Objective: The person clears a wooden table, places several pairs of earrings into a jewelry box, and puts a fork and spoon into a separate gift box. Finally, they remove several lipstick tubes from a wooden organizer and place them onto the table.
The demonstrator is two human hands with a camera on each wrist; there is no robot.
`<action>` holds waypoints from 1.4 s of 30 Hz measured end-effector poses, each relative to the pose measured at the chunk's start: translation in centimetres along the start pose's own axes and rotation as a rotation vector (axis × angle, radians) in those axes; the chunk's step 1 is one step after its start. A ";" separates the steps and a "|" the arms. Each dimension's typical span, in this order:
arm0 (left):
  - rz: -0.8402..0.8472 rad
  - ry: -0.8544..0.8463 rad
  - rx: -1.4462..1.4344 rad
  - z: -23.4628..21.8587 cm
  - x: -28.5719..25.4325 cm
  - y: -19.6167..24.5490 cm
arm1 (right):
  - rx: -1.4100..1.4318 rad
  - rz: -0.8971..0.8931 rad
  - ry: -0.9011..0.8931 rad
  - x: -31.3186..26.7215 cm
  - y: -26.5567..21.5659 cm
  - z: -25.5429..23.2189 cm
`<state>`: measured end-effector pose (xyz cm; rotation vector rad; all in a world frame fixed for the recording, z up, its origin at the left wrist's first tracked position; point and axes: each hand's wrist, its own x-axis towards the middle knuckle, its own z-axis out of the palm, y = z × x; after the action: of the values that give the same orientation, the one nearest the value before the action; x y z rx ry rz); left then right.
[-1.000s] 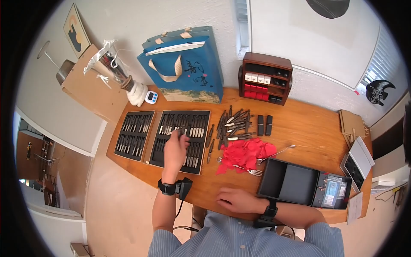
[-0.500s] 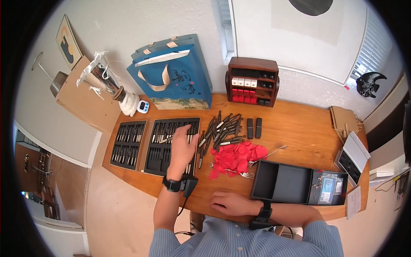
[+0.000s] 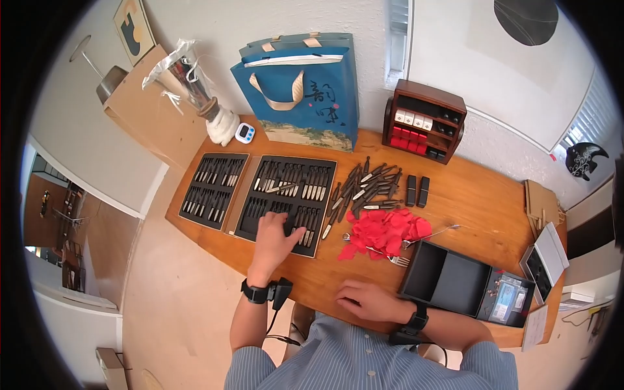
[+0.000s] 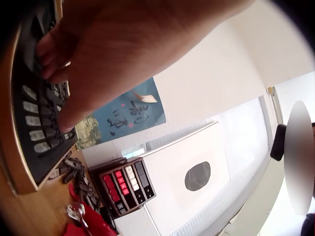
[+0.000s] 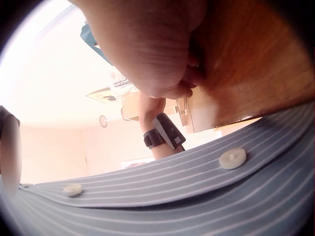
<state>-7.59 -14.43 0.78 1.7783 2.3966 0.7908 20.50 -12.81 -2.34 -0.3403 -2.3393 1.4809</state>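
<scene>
In the head view, my left hand (image 3: 274,239) is over the near rows of an open black-lined case (image 3: 290,217), thumb spread from the fingers. The left wrist view shows this hand (image 4: 118,59) low over the slots, beside a row of dark pieces with pale ends (image 4: 33,120); its fingertips are partly hidden. One loose piece (image 3: 283,188) lies across the slotted ones. My right hand (image 3: 369,301) rests, loosely curled and holding nothing, at the table's front edge; the right wrist view shows it (image 5: 147,49) against the wood.
Right of the case lie a pile of dark pieces (image 3: 374,185), two black blocks (image 3: 424,192), red petals (image 3: 383,231) with cutlery, and a black box (image 3: 461,286). Behind stand a blue bag (image 3: 312,97) and a wooden rack (image 3: 426,120). A second slotted panel (image 3: 211,190) lies left.
My left hand has moved from the case's far rows to its near rows, with its thumb spread. My right hand has stayed at the table's edge. The head view has shifted.
</scene>
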 end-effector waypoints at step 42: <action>-0.008 -0.317 0.134 1.7 2.2 1.1 | -0.021 0.001 0.005 0.1 -0.1 -0.1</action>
<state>-6.83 -11.58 0.35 1.7799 2.2887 0.3221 20.49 -12.71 -2.18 -0.3503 -2.3527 1.4544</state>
